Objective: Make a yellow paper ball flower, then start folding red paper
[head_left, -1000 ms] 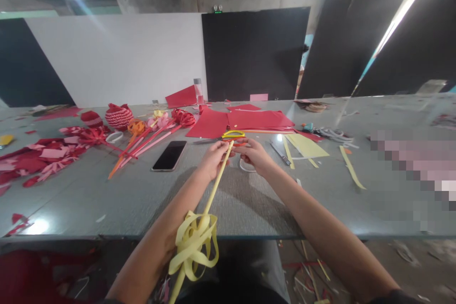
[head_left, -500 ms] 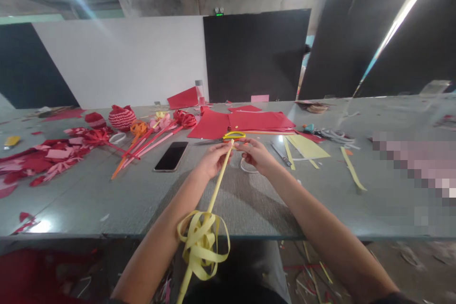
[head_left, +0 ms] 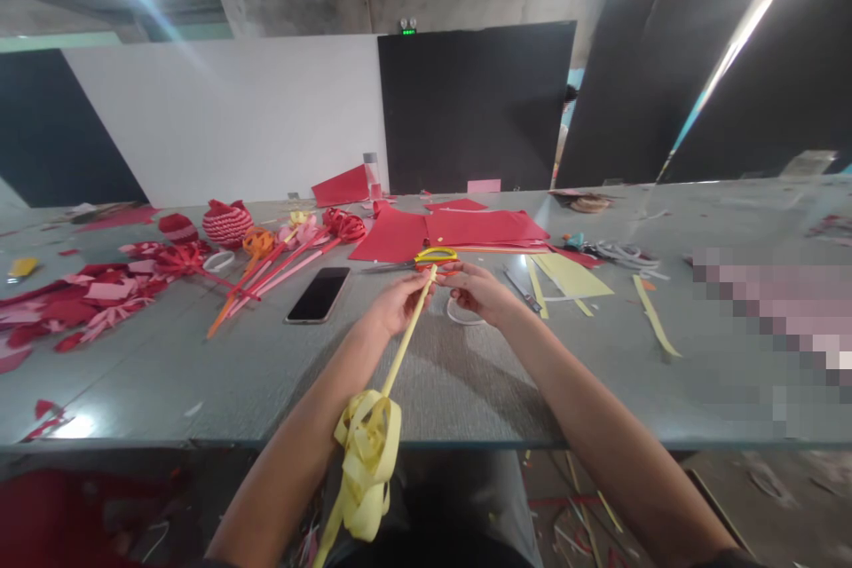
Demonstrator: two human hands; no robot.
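Observation:
A thin yellow stick [head_left: 407, 339] slants from between my hands down toward my lap, its upper tip at my fingers. Loops of yellow strip [head_left: 367, 453] bunch around its lower part, over the table's front edge. My left hand [head_left: 401, 300] is closed on the stick near the tip. On the other side of the tip, my right hand [head_left: 474, 288] pinches at the stick's end, fingers bent together. Scissors with yellow and orange handles [head_left: 436, 257] lie just beyond my fingertips. A roll of clear tape [head_left: 464, 312] is partly under my right hand.
A phone [head_left: 319, 294] lies left of my hands. Paper flowers [head_left: 343, 224] and red scraps [head_left: 73, 311] spread farther left. Red sheets [head_left: 466, 229] lie ahead; a cutter [head_left: 523, 288] and yellow paper [head_left: 576, 273] are at right.
The yellow loops have swung left and drawn into a narrower bunch as the stick turned slightly. Both hands stay at the tip, nearly in the same place.

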